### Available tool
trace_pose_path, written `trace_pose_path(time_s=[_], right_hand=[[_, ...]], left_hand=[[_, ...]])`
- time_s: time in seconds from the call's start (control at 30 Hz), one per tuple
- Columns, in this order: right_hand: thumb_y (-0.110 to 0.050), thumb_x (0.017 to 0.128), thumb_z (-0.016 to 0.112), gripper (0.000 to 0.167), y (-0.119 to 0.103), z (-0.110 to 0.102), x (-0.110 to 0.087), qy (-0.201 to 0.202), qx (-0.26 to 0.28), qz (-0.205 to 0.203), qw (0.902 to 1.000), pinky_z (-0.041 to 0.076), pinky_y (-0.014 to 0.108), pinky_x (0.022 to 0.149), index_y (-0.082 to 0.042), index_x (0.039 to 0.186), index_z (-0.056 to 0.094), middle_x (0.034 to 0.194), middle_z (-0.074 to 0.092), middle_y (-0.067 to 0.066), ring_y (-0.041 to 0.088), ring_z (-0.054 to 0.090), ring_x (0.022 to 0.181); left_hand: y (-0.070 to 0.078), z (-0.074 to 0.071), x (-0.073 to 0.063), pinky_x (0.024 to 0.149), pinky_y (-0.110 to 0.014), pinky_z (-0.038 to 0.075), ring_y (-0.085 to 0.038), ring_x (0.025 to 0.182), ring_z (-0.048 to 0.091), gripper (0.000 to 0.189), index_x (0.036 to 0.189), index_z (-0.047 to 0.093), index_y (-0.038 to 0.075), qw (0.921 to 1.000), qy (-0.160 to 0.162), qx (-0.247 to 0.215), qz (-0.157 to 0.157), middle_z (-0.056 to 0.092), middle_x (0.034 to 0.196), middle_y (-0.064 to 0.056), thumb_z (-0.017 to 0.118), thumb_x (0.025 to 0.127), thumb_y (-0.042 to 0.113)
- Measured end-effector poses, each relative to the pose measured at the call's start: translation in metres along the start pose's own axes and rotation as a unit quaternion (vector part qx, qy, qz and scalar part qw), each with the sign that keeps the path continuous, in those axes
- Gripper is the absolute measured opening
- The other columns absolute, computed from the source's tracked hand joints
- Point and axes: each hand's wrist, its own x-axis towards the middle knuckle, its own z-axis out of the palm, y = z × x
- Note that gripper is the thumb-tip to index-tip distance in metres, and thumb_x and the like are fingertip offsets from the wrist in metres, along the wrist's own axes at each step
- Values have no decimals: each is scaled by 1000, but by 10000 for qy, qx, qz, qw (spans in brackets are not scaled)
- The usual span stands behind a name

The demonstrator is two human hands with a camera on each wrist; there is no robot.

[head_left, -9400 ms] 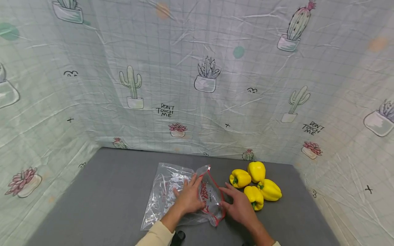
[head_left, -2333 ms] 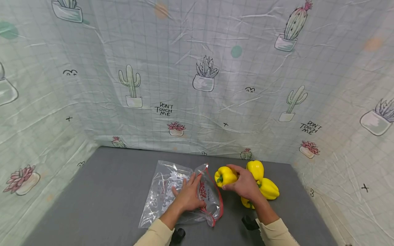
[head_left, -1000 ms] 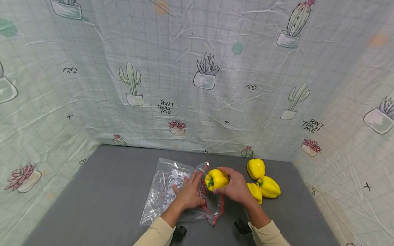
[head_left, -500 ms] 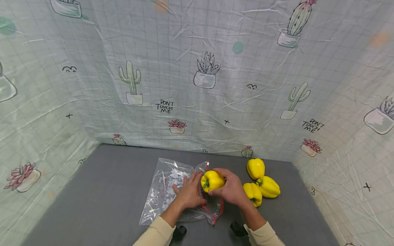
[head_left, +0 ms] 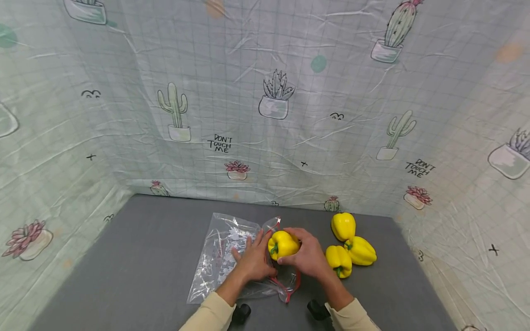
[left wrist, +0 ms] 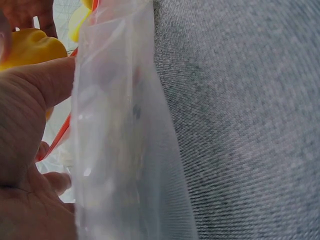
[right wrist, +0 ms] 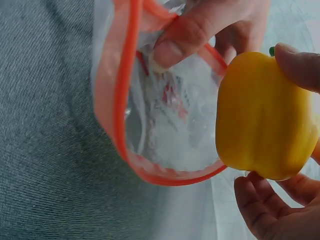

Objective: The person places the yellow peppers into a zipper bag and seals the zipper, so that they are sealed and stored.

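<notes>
My right hand (head_left: 308, 255) grips a yellow bell pepper (head_left: 284, 245), thumb on the near side and fingers round the far side. The pepper is just right of the mouth of a clear zip bag (head_left: 215, 262) with a red rim and red lettering. Across that bag my left hand (head_left: 250, 262) is spread with fairly straight fingers. In the right wrist view, its thumb (right wrist: 182, 37) reaches over the red rim into the gaping mouth, while the held pepper stands outside, beside the rim. The left wrist view shows the bag's side edge (left wrist: 120, 125) close up, partly hiding the hand.
Three more yellow bell peppers lie grouped on the grey table (head_left: 153, 257) at the right: one at the back (head_left: 343, 226), one at the far right (head_left: 361, 251) and one nearest (head_left: 339, 261). A cactus-printed curtain (head_left: 248, 92) surrounds the table's back and sides.
My right hand has let go of the bag's rim, picked a bell pepper from the group and carried it left to the bag's mouth. My left hand stays on the bag.
</notes>
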Motion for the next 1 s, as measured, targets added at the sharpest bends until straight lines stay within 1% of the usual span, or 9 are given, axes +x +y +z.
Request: trace_pose_path(time_s=[0.13, 0.3, 0.5, 0.67, 0.77, 0.83, 0.93, 1.0], right_hand=[[-23, 69, 97, 76, 5, 3, 2, -55, -23, 7, 10000, 56, 45, 91, -13, 138, 67, 137, 64, 11, 26, 63, 112], [-25, 67, 98, 77, 14, 9, 5, -23, -144, -101, 9998, 55, 44, 90, -11, 137, 68, 134, 66, 12, 27, 63, 112], [-30, 68, 97, 77, 18, 17, 3, 110, -687, -115, 9975, 54, 47, 90, -11, 137, 68, 131, 66, 13, 30, 61, 112], [-30, 70, 97, 75, 17, 21, 1, 285, -964, -127, 9948, 54, 51, 91, -10, 137, 69, 127, 66, 15, 33, 60, 111], [-29, 73, 95, 73, 17, 21, 2, 287, -965, -164, 9948, 54, 53, 93, -9, 137, 68, 125, 65, 15, 33, 60, 110], [-27, 75, 94, 71, 17, 21, 2, 285, -828, -143, 9961, 54, 52, 95, -7, 137, 68, 124, 64, 15, 31, 61, 109], [-23, 77, 93, 67, 18, 20, 2, 324, -595, -125, 9976, 56, 51, 93, -4, 135, 68, 121, 63, 15, 28, 62, 104], [-22, 77, 92, 65, 18, 20, 1, 377, -497, -63, 9980, 56, 47, 91, -3, 134, 68, 119, 62, 14, 25, 61, 100]], left_hand=[[0, 1, -1, 102, -96, 2, -61, 153, 24, 115, 163, 32, 24, 10000, -13, 29, 4, 28, 173, -13, 92, 66, 32], [3, 2, -3, 100, -97, 2, -62, 152, 25, 116, 163, 32, 23, 10000, -22, 42, 8, 29, 172, -13, 92, 64, 30], [2, 2, -4, 100, -97, 2, -63, 151, 26, 115, 163, 32, 22, 10000, -6, 55, 12, 29, 172, -13, 91, 65, 24], [5, -3, -2, 101, -96, 0, -63, 152, 24, 114, 165, 29, 22, 9999, -97, -81, 27, 25, 174, -14, 87, 66, 17], [7, -8, 0, 100, -97, 0, -63, 152, 23, 116, 165, 27, 21, 9997, -148, -203, 9, 24, 174, -14, 86, 65, 15], [7, -10, 1, 100, -96, 0, -63, 152, 22, 118, 166, 25, 21, 9994, -193, -273, -16, 22, 175, -13, 85, 65, 15], [7, -13, 2, 99, -97, 2, -63, 153, 22, 119, 166, 23, 21, 9993, -231, -279, -14, 21, 175, -12, 85, 65, 16], [6, -15, 2, 100, -97, 3, -62, 153, 21, 119, 167, 21, 22, 9992, -292, -267, -3, 20, 176, -10, 84, 67, 17]])
